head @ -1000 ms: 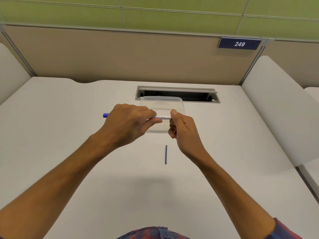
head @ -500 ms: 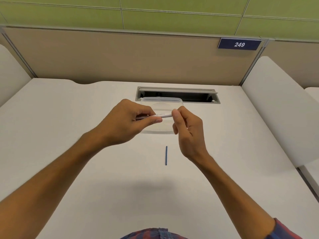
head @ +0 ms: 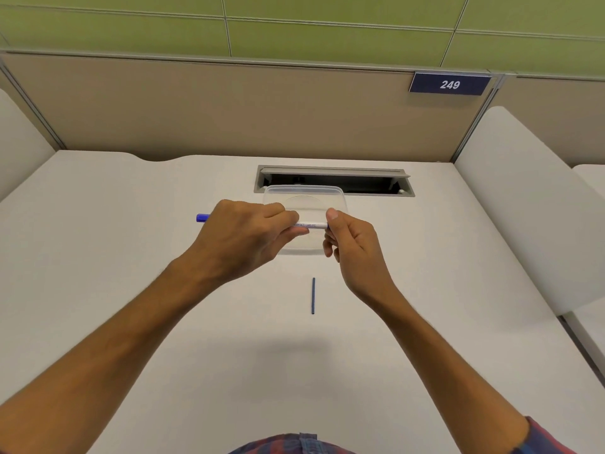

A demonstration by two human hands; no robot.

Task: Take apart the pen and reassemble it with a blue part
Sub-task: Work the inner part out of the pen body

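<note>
I hold a white pen (head: 307, 225) with printed text level above the desk. Its blue cap end (head: 203, 218) sticks out to the left of my left hand (head: 244, 239), which is wrapped around the barrel. My right hand (head: 352, 239) pinches the pen's right end between thumb and fingers. A thin blue stick-like part (head: 313, 295) lies on the desk in front of my hands, pointing away from me. Much of the pen is hidden inside my left fist.
A clear shallow plastic container (head: 337, 198) sits on the white desk (head: 131, 257) just behind my hands. Behind it is an open cable slot (head: 370, 181). A beige partition with a "249" label (head: 449, 84) backs the desk, and white side panels flank it.
Half a second ago the pen was tilted with its cap hidden by my left hand. Now it is level again, the blue cap shows at the left, and both hands sit slightly lower.
</note>
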